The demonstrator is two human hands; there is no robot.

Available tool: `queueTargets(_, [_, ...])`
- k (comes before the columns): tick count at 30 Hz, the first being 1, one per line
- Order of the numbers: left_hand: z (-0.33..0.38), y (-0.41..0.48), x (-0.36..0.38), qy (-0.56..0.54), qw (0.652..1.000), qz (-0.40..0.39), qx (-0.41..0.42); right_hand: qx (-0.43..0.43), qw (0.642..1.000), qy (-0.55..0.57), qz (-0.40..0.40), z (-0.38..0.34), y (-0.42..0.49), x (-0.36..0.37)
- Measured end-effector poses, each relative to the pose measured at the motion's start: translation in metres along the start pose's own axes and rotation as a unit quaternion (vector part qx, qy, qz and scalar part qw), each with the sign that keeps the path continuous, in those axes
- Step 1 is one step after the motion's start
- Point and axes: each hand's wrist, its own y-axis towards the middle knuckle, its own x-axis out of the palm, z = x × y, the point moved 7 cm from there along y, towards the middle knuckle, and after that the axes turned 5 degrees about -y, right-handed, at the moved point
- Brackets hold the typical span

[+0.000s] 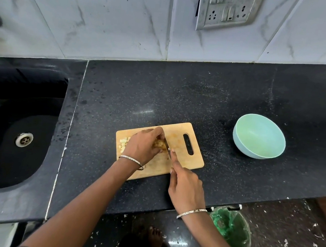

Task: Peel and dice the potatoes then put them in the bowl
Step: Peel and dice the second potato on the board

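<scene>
Wooden board (pixel 179 132) lies on black bench (pixel 201 97), long axis L-R, slot end toward bowl (pixel 255 151). L hand (pixel 143 145) grips potato (pixel 159 144) mid-board. R hand (pixel 185 186) clasps knife (pixel 167 145), forefinger along spine, blade pointing away, against potato's right side. Diced bits (pixel 123 143) sit at board's left end.

Bowl (pixel 259 136) right of board (pixel 185 133), sink (pixel 16 128) left

Marble wall tiles (pixel 109 17), black counter (pixel 201 91) — sink (pixel 3 157)

Sink (pixel 46 99): black, left of counter (pixel 181 97), steel drain (pixel 24 139).
Socket panel (pixel 228 8): metal, on tiled wall (pixel 109 17).
Bin (pixel 231 231): green liner, on the floor (pixel 288 227).
</scene>
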Motion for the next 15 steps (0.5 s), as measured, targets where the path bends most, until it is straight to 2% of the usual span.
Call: queueTargets(15, [0.008, 0.012, -0.004, 0.033, 0.997, -0.059, 0.025, 0.025, 0.999, 0.014, -0.016, -0.011, 0.022, 0.012])
